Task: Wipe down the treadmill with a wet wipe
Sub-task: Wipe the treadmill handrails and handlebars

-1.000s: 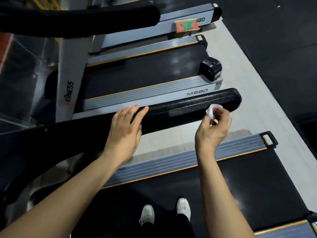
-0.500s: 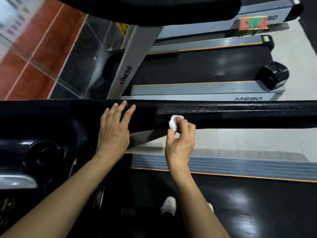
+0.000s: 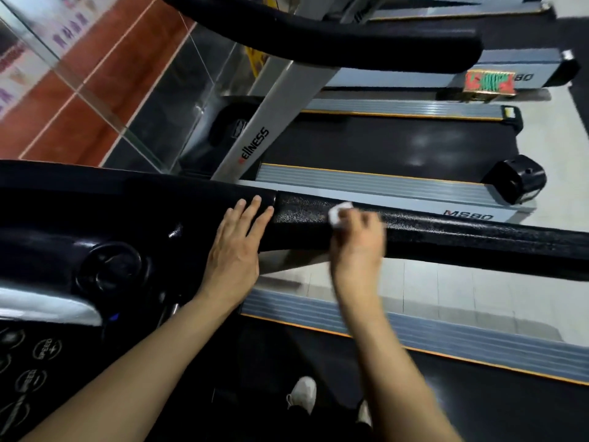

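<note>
The treadmill's black padded handrail point(image 3: 462, 239) runs from the console at left toward the right edge. My right hand point(image 3: 358, 247) pinches a small bunched white wet wipe point(image 3: 339, 213) against the top of the rail; the hand is motion-blurred. My left hand point(image 3: 237, 247) rests flat with straight fingers on the rail where it meets the console point(image 3: 95, 244). The black belt point(image 3: 478, 406) lies below, with my white shoes point(image 3: 301, 393) on it.
A second treadmill point(image 3: 382, 148) marked MS80 stands just beyond the rail, its own black handrail point(image 3: 318, 43) crossing the top. A glass panel point(image 3: 111, 100) and red floor are at upper left. Speed buttons point(image 3: 44, 349) show at lower left.
The view has swung left toward the console. My right hand has slid the wipe along the rail toward the left hand, which stays flat on the rail's console end.
</note>
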Demonstrator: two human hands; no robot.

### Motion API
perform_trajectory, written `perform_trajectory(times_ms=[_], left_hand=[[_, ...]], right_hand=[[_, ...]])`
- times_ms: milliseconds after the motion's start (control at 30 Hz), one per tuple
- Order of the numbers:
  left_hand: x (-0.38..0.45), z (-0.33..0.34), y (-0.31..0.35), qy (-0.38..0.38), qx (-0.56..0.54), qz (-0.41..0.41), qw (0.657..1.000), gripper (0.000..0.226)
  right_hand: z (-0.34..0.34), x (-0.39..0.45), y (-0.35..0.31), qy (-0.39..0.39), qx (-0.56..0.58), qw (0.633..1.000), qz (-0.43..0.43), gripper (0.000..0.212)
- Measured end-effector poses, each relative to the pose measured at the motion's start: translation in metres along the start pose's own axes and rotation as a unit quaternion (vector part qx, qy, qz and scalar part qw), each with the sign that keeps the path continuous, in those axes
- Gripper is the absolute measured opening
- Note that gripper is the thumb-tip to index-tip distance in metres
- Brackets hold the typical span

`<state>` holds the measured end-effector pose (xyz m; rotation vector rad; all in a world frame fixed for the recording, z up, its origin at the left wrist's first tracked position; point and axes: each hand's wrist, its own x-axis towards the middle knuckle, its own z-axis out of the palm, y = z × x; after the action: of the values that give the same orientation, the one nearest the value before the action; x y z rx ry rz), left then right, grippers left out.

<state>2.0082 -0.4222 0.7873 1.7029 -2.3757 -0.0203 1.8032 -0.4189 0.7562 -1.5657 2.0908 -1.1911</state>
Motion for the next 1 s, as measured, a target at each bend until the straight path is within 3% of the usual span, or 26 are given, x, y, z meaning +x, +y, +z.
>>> perform_trajectory(times_ms=[67, 200, 400, 600, 733, 900, 1000], left_hand=[[0.000, 0.002, 0.002, 0.009, 0.001, -0.004, 1.000, 0.089], [0.001, 0.002, 0.007, -0.008, 0.004, -0.029, 1.000, 0.088], [-0.009, -0.016, 0.001, -0.021, 0.053, -0.099, 0.993, 0.081], [-0.036, -0.027, -0.033, -0.003, 0.055, -0.140, 0.989, 0.071], [-0.038, -0.024, -0.029, 0.004, 0.048, -0.165, 0.985, 0.074], [-0.028, -0.019, -0.005, 0.027, 0.031, -0.218, 0.975, 0.077], [-0.019, -0.011, 0.020, 0.015, 0.015, -0.238, 0.971, 0.079]], right_hand=[[-0.032, 0.036, 0.034, 0.038, -0.087, 0.995, 0.041, 0.027], [-0.047, 0.063, 0.050, -0.006, -0.190, 0.980, 0.061, 0.028], [0.022, 0.028, -0.050, -0.071, -0.074, 0.993, -0.066, 0.029], [0.066, 0.014, -0.138, -0.168, 0.001, 0.957, -0.235, 0.033], [0.065, 0.026, -0.129, -0.196, -0.039, 0.939, -0.279, 0.035], [0.029, 0.048, -0.078, -0.190, -0.071, 0.949, -0.242, 0.031], [0.012, 0.062, -0.049, -0.205, -0.070, 0.937, -0.273, 0.033]])
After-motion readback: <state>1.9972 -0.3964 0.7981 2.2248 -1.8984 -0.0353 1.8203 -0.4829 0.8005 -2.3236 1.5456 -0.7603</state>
